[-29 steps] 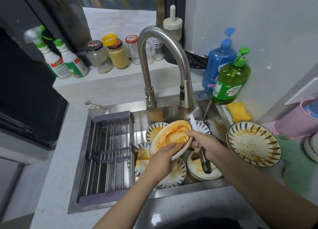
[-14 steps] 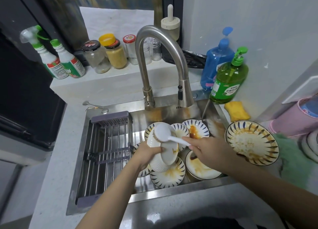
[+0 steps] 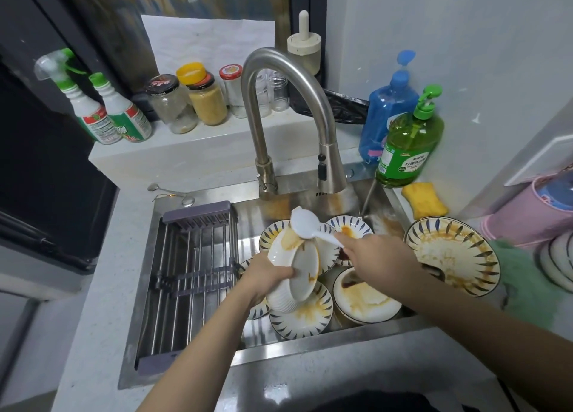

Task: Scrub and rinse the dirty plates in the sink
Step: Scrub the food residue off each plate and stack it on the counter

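My left hand (image 3: pixel 266 273) grips a white ribbed plate (image 3: pixel 294 275) turned almost on edge above the steel sink (image 3: pixel 257 362), orange sauce smeared near its top rim. My right hand (image 3: pixel 376 258) holds a white dish brush (image 3: pixel 305 222) by the handle, its head resting against the plate's upper edge. Under them lie several dirty blue-striped plates: one in front (image 3: pixel 302 318), one with brown and orange residue (image 3: pixel 366 300), one at the back (image 3: pixel 348 227). Another stained striped plate (image 3: pixel 451 253) sits on the counter to the right.
A tall curved faucet (image 3: pixel 285 117) arches over the sink's back. A drying rack (image 3: pixel 189 275) fills the sink's left half. Green soap bottle (image 3: pixel 409 145), blue bottle (image 3: pixel 389 107) and yellow sponge (image 3: pixel 424 199) stand at the right; jars and spray bottles (image 3: pixel 105 111) line the ledge.
The plate was tipped from face-up to nearly on edge in my left hand. The brush swung round from handle-down to its head lying on the plate's top rim.
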The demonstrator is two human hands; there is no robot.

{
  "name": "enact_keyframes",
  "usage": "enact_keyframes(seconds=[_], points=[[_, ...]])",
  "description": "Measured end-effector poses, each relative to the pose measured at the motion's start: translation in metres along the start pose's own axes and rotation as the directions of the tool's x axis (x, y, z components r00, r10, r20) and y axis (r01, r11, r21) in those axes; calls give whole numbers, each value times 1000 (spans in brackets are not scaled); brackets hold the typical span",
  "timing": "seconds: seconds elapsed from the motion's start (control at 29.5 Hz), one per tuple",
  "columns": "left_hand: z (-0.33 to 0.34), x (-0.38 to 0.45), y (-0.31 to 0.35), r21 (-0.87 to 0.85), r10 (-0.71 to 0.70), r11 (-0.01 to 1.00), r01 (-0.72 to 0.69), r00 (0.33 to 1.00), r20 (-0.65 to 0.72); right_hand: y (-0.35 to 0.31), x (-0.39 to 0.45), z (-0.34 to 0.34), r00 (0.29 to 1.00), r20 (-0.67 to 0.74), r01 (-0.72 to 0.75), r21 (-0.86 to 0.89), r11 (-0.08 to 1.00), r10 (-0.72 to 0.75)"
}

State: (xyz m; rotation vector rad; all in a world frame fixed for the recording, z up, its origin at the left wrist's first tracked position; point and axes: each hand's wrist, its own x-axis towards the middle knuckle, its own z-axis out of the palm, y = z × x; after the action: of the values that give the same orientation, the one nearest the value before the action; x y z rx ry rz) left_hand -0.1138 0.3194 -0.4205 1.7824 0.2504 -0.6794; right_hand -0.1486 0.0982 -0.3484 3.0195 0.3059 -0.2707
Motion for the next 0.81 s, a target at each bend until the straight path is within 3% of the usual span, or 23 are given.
enact_keyframes(seconds=[0.14,0.24,0.31,0.44,0.58,0.71,0.81], points=[[-5,7,-4,163,39,986,-30,998,-56,-15,-12,-6,991,-25,133,38,990,-132],[-4,7,-2,189,41,981,-29,998,-57,-1,6,-4,1000,10,29,-6,1000,-29],[-4,4,1,169,47,985,-36,997,-60,-5,4,-5,1000,-17,12,2,1000,-12],[-9,5,1,137,77,988,-69,996,-55,-20,-12,-8,991,-38,127,23,992,-126],[-8,0,3,75,74,995,-72,997,-29,0,4,-1,999,7,-40,41,998,40],[-11,1,4,-100,53,993,-60,996,-73,-21,-15,-8,996,-27,86,112,990,-84],[-12,-2,6,-157,37,987,-45,998,-49,-6,-3,-4,1000,16,8,122,992,-10]])
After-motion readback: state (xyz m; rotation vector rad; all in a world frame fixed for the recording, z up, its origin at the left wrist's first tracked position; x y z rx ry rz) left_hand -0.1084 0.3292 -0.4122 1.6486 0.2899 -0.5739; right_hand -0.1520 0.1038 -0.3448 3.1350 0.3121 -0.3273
